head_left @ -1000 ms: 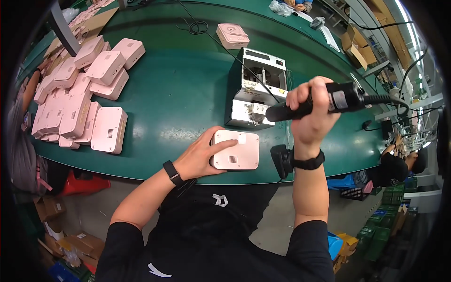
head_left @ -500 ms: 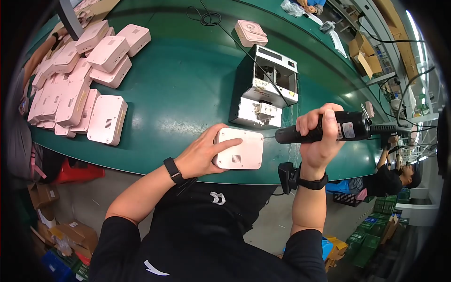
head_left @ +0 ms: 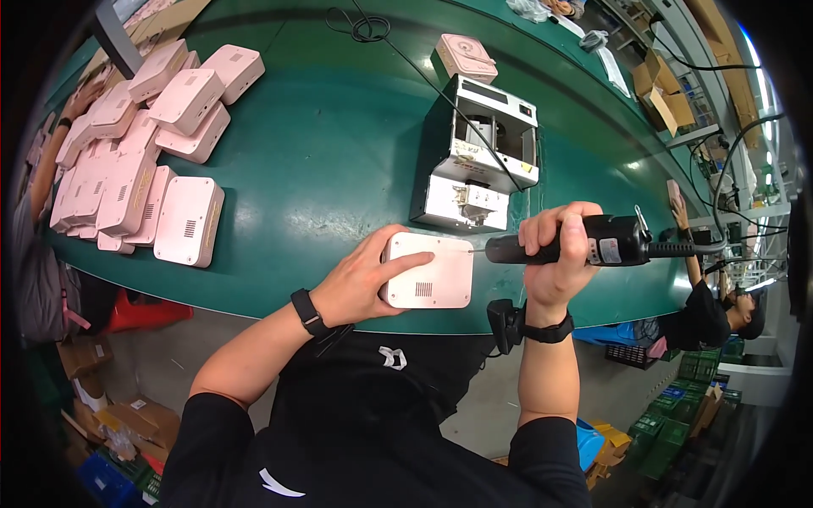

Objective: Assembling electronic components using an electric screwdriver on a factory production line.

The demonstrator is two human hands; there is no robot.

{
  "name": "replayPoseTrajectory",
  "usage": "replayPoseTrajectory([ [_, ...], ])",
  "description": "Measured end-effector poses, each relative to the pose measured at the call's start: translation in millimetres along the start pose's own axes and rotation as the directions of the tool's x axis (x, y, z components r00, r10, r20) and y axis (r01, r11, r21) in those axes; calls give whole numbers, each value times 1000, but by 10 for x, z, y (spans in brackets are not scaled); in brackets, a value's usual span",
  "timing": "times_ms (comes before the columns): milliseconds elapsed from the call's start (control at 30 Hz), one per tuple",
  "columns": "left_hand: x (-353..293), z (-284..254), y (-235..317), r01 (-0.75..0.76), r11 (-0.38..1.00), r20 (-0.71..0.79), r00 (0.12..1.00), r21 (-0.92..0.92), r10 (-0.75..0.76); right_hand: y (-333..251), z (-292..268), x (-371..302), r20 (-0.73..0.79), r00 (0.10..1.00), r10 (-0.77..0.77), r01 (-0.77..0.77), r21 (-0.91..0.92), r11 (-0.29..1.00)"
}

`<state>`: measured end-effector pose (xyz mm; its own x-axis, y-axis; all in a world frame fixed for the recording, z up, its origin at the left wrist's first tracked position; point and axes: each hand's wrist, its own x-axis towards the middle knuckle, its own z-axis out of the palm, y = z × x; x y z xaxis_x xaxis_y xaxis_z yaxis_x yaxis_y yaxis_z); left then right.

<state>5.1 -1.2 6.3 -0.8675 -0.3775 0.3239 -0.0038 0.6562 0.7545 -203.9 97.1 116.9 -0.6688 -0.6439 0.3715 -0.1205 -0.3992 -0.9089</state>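
On the green bench before me lies a white plastic housing (head_left: 445, 288) with a small vent grille and screw holes near its edges. My left hand (head_left: 356, 284) grips its left end, with one finger stretched across the top. Closed in my right hand (head_left: 555, 267) is a black electric screwdriver (head_left: 622, 229), held sideways with its cable running off to the right. The thin bit reaches the housing's upper right corner; whether it sits in the screw hole is too small to tell. Just beyond the housing stands a black-and-white screw feeder (head_left: 436, 199).
Many similar housings (head_left: 186, 224) are piled at the left. One round-marked housing (head_left: 466, 55) sits behind the feeder. A black cable (head_left: 415, 63) crosses above it. Another person's hand (head_left: 82, 100) is at the pile; a second person's hand (head_left: 680, 216) is at the far right.
My right hand has moved the screwdriver a little left and slightly down, bringing its bit to the housing's corner. My left hand keeps its hold. The person at far right now reaches onto the bench.
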Motion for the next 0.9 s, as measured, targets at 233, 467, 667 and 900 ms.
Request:
replayPoseTrajectory([
  [233, -4, -24, 21, 32, 999, 44, 999, -29, -31, -61, 84, 103, 108, 993, 40, -33, -72, 997],
  [467, 78, 23, 26, -1, 1000, 31, 1000, -17, 1, -238, 264, 334, 31, 995, -99, 97, 60, 993],
  [667, 135, 52, 14, -9, 1000, 19, 1000, -16, 10, -187, 263, 407, 65, 997, -42, 38, 53, 998],
  [900, 147, 41, -8, 1, 1000, 36, 999, -3, -1, -216, 335, 236, 85, 996, 7, -11, 53, 999],
])
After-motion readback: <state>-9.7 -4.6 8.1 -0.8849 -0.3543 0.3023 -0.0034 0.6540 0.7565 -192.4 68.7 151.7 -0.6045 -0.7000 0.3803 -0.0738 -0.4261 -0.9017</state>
